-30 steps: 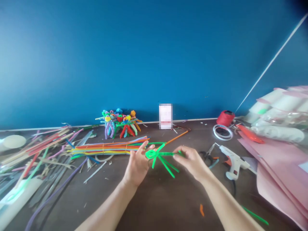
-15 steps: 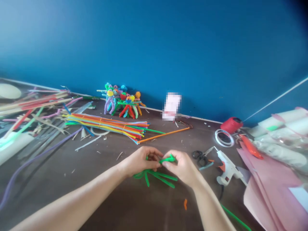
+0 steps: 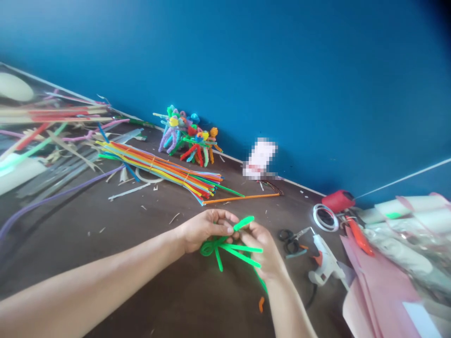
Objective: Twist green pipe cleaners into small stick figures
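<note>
Green pipe cleaners [image 3: 243, 256], bent into a coil with several loose ends sticking out, are held between my two hands above the dark table. My left hand [image 3: 207, 230] pinches the piece near its coiled part, thumb against fingers. My right hand [image 3: 262, 246] has its fingers closed around the green pipe cleaner from the other side. One thick green end points up between the hands, and a longer strand hangs below my right hand. The fingers partly hide where the strands meet.
Beyond my hands lie a bundle of colored pipe cleaners [image 3: 162, 166] and small pipe cleaner figures [image 3: 192, 136]. To the right are scissors [image 3: 291, 239], a white glue gun [image 3: 324, 260], a tape roll [image 3: 325, 217], red thread [image 3: 338, 201] and pink paper [image 3: 380, 281]. Strips [image 3: 45, 124] clutter the left.
The view has tilted. The green end between my hands now points more upward, and my right hand has turned, with the loose ends now reaching across it.
</note>
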A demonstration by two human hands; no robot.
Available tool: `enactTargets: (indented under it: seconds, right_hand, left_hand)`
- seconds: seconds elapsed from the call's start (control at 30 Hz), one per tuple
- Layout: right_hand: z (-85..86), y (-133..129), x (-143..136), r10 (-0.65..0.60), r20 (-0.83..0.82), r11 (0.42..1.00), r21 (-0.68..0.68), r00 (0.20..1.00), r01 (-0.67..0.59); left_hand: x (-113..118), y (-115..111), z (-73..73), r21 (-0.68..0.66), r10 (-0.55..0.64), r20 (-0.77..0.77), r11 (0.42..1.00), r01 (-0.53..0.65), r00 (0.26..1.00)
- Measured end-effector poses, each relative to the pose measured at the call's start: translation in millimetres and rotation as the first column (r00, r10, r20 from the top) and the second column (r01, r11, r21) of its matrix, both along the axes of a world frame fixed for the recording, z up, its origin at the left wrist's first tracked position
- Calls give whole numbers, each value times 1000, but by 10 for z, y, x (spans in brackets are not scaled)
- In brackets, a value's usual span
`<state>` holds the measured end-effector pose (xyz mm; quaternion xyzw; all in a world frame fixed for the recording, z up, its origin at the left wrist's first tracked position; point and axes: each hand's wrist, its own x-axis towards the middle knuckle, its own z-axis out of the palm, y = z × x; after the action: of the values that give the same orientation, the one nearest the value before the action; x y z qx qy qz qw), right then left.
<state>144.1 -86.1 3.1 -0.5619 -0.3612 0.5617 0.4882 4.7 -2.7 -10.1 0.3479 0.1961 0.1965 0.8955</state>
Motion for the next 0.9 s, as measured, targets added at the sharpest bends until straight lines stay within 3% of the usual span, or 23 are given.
enactTargets:
  seconds: [0.27, 0.5, 0.67, 0.77, 0.83, 0.9]
  right_hand:
    - [13, 0, 14, -58, 21, 998, 17, 998, 58]
    - [19, -29, 20, -10, 27, 999, 52, 1000, 9]
    - [84, -17, 20, 9, 190, 997, 77, 982, -24]
    - [253, -78, 130, -165, 386, 983, 140, 908, 119]
    - [412, -231, 298, -324, 519, 946, 186, 791, 266]
    - [541, -481, 538, -489, 586, 861, 203, 646, 467]
  left_hand:
    - [24, -19, -6, 126, 64, -120, 991, -49, 991]
    - [25, -25, 12, 198, 51, -175, 980, -16, 983]
    - [29, -14, 29, 231, 11, -230, 972, 44, 973]
    - [20, 9, 35, 197, 35, -265, 980, 18, 964]
    - [10, 33, 35, 155, 56, -274, 988, -14, 960]
    - [1, 58, 25, 113, 78, -268, 992, -49, 960]
